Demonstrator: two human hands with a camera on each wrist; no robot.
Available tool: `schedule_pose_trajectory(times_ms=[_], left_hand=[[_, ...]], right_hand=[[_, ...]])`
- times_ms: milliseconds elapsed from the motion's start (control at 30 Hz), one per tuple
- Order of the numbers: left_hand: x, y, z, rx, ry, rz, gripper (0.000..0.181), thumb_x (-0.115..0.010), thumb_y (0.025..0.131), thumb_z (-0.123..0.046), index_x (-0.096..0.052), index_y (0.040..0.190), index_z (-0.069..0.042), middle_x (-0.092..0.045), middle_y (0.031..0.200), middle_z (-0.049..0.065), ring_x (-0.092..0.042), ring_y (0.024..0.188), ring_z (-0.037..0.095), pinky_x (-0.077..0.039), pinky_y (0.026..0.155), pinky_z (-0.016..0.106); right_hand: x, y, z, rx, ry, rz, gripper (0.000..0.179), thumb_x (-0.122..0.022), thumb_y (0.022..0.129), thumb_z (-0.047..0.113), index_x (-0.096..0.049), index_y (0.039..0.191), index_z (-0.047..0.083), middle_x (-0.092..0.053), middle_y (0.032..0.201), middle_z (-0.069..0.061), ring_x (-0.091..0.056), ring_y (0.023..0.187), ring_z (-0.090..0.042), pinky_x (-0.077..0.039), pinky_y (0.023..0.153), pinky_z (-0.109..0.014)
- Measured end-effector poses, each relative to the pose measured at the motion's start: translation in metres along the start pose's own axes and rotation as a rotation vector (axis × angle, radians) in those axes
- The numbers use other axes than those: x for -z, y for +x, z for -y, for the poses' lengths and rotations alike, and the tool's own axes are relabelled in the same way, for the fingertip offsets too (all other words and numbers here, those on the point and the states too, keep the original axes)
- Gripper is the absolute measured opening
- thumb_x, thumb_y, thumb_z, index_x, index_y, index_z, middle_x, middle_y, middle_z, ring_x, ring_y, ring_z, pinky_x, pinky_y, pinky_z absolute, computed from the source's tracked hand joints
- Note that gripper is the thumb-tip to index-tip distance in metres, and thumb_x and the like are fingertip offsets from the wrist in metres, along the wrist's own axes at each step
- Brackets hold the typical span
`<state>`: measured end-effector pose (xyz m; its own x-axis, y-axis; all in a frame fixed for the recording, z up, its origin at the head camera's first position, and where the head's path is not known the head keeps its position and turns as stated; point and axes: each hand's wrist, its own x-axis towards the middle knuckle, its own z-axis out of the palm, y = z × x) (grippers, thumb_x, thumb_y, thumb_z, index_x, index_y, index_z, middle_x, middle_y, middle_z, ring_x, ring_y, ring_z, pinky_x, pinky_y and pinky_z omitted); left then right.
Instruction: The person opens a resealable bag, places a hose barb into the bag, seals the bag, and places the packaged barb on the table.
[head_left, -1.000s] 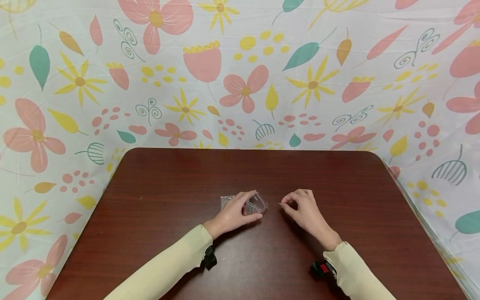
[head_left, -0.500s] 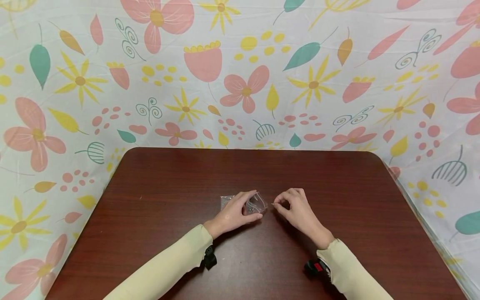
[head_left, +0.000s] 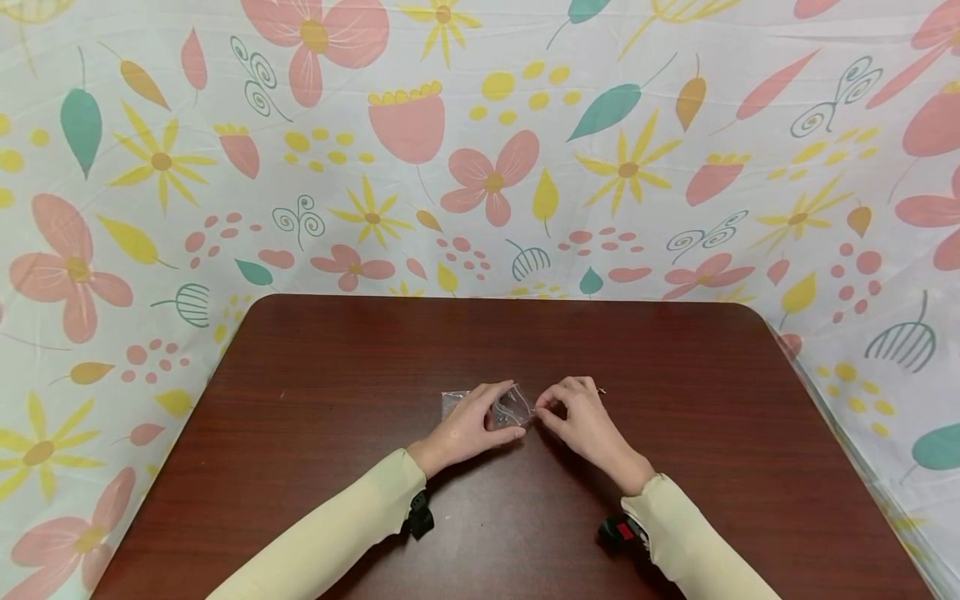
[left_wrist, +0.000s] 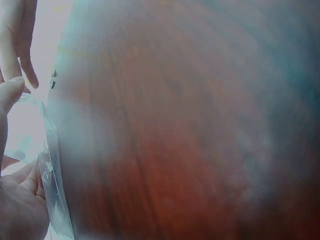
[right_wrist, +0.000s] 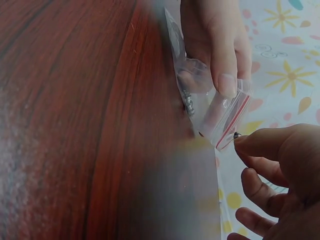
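My left hand (head_left: pixel 467 423) holds a small clear zip bag (head_left: pixel 512 407) near the middle of the table, thumb and fingers spreading its mouth. The red zip line shows along the mouth in the right wrist view. Several small metal bits (right_wrist: pixel 188 102) lie inside the bag. At the mouth, my right hand (head_left: pixel 587 423) pinches a tiny dark, shiny metal piece (right_wrist: pixel 237 135) between thumb and index finger. Its exact kind I cannot tell. The other fingers of that hand are loosely curled. Part of the bag is hidden under the left hand.
Small metal pieces (left_wrist: pixel 53 80) lie on the brown wooden table (head_left: pixel 360 350), just beyond the right hand. A flowered cloth (head_left: pixel 480 150) hangs behind the table and down its sides. Both wrists carry black camera straps (head_left: pixel 420 515).
My right hand has moved left with the tiny metal piece, up to the bag's mouth. Small metal pieces behind it have come into sight. The left hand and bag have stayed put.
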<state>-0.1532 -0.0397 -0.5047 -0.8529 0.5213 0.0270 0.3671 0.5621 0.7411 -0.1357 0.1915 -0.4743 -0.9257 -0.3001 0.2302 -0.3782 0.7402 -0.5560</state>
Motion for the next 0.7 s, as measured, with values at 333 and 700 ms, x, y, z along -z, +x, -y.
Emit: schedule_pose_trajectory(times_ms=[333,700], left_hand=[[-0.0002,-0.0001,0.0,-0.006,-0.005,-0.002,0.078,-0.077,0.095,-0.046,-0.044,0.158,-0.014,-0.058,0.139,0.009,-0.055,0.081,0.007,-0.05,0.072,0.023],[0.0015,-0.0012,-0.0014,0.003,-0.008,0.001,0.078,-0.077,0.095,-0.044,-0.043,0.159,-0.016,-0.057,0.141,0.008,-0.055,0.082,0.008,-0.05,0.072,0.023]], right_hand=[[-0.0028,0.0016,-0.0013,-0.003,-0.01,0.022,0.01,-0.079,0.091,0.007,-0.075,0.088,0.016,-0.063,0.089,-0.001,-0.052,0.105,-0.034,-0.042,0.09,-0.048],[-0.0047,0.0021,-0.0034,-0.004,-0.004,0.036,0.005,-0.079,0.093,0.011,-0.075,0.089,0.013,-0.063,0.09,-0.001,-0.051,0.105,-0.035,-0.041,0.09,-0.049]])
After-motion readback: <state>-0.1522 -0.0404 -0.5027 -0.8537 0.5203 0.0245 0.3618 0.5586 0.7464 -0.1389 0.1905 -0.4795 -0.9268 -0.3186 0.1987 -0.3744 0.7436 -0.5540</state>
